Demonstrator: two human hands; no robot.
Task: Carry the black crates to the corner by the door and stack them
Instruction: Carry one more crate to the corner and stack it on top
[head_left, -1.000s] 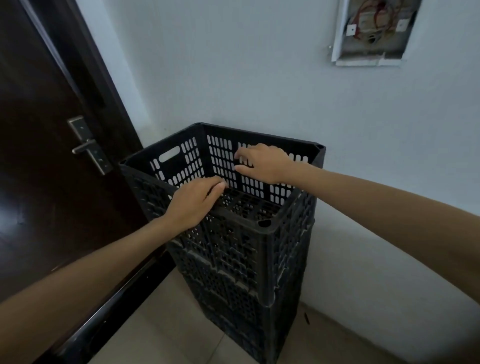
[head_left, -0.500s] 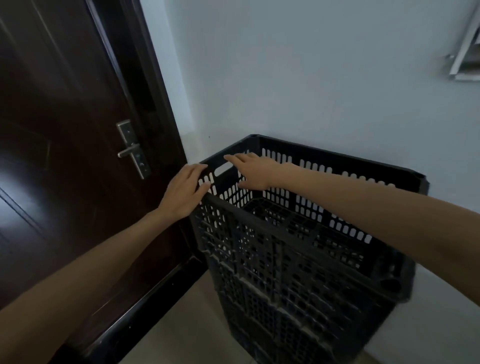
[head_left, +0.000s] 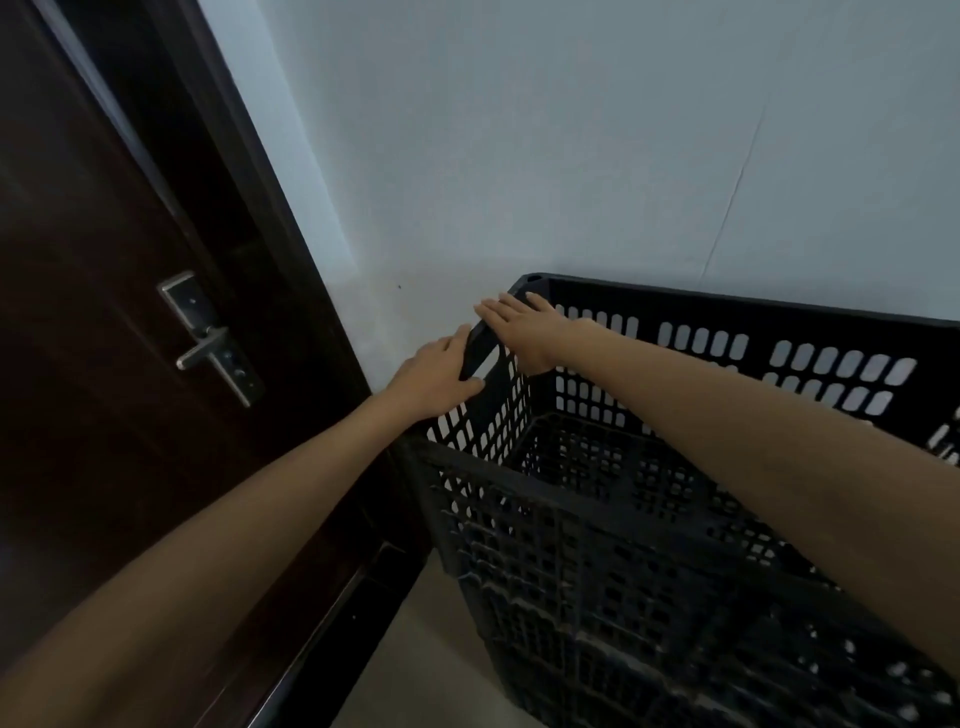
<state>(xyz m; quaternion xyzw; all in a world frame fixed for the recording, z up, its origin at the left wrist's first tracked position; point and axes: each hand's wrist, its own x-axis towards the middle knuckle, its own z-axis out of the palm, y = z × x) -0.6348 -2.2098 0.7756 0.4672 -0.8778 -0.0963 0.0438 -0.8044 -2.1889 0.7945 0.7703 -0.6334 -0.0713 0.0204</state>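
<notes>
A stack of black perforated crates (head_left: 613, 561) stands on the floor against the white wall, close to the dark door. The top crate is open and nothing lies inside it. My left hand (head_left: 436, 379) lies against the outside of the top crate's left end wall, thumb hooked at the handle slot. My right hand (head_left: 524, 327) rests flat on the rim of that same end wall, fingers stretched toward the far corner. Both forearms reach in from below.
A dark wooden door (head_left: 104, 364) with a metal lever handle (head_left: 210, 343) and its dark frame fill the left side. The white wall (head_left: 571, 156) runs behind the crates. Pale floor tile (head_left: 415, 665) shows between door frame and stack.
Both hands slid from the top crate's front and back rims to its left end wall by the door. The view swung left and closer to the stack.
</notes>
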